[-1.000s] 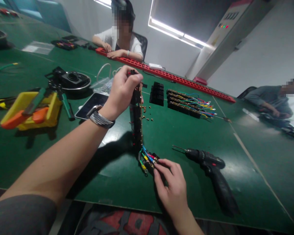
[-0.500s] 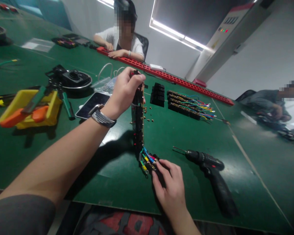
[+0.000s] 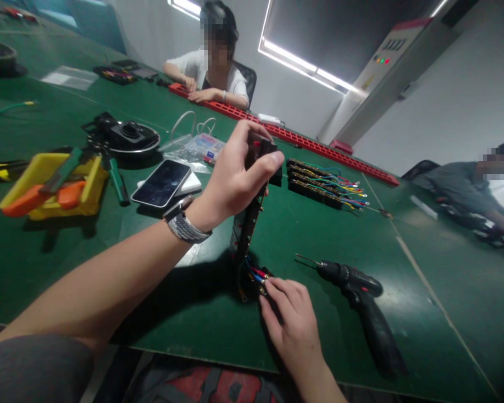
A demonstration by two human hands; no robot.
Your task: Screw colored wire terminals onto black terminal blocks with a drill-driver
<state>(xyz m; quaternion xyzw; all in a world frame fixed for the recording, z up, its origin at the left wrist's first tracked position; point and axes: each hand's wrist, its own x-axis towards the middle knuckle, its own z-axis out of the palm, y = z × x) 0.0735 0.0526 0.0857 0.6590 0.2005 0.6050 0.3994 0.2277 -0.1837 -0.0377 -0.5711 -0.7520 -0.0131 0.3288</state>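
My left hand (image 3: pixel 241 176) is closed around the upper end of a long black strip (image 3: pixel 246 232) with brass-coloured bits along its edge. The strip stands nearly upright and leans to the right at the top. From its lower end run blue, red and green-yellow wires (image 3: pixel 257 273) with crimped ends. My right hand (image 3: pixel 294 322) pinches a small black block at these wire ends, low over the table; its fingers hide most of the block. To the right lies a black cordless drill (image 3: pixel 357 291) with a long bit.
Several similar black strips with wires (image 3: pixel 317 187) lie beyond my hands. At left are a yellow bin (image 3: pixel 67 190) with orange-and-green-handled tools, a phone (image 3: pixel 162 183) and plastic bags (image 3: pixel 189 151). A red slotted rail (image 3: pixel 302 137) crosses the far table; one person sits behind it, another at right.
My left hand has swung the strip's top rightward and nearer, tilting it. My right hand stays almost in place at the wire ends. The person at right has moved an arm.
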